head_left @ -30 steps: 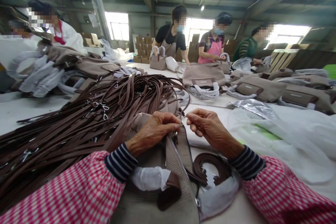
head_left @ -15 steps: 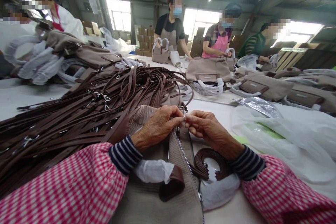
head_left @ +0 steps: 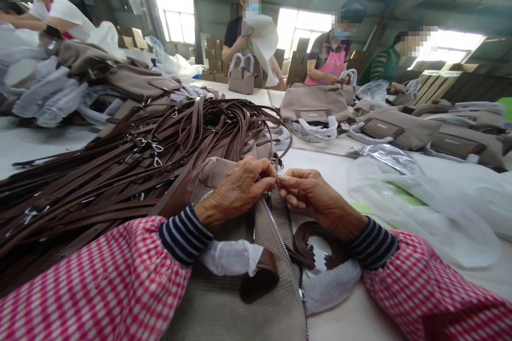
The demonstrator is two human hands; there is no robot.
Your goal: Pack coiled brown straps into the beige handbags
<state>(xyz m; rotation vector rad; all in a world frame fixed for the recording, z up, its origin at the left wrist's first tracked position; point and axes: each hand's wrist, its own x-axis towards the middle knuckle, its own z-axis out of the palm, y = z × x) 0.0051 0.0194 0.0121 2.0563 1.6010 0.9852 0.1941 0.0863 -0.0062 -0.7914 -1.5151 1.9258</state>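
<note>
A taupe ribbed handbag (head_left: 256, 311) with a metal zipper (head_left: 276, 232) lies in front of me. Above its far end, my left hand (head_left: 242, 189) pinches thumb against fingers. My right hand (head_left: 314, 200) pinches too, its fingertips meeting the left ones. Whatever is between them is too small to make out. A brown handle (head_left: 264, 277) partly wrapped in white paper arches over the bag. Beside my right wrist sits a coiled dark brown strap (head_left: 302, 248), and below it a second wrapped handle (head_left: 334, 287).
Many brown straps (head_left: 120, 181) with metal clips are heaped at left. Wrapped bags (head_left: 128, 77) pile behind them. More bags (head_left: 404, 128) line the right side, near clear plastic sheets (head_left: 424, 208). Across the table, a person (head_left: 252, 37) lifts white sheeting (head_left: 262, 42) near a small handbag (head_left: 241, 80).
My hands stay pinched together at the bag's far end. Across the table, a person has raised white sheeting off the tabletop. The view has shifted slightly.
</note>
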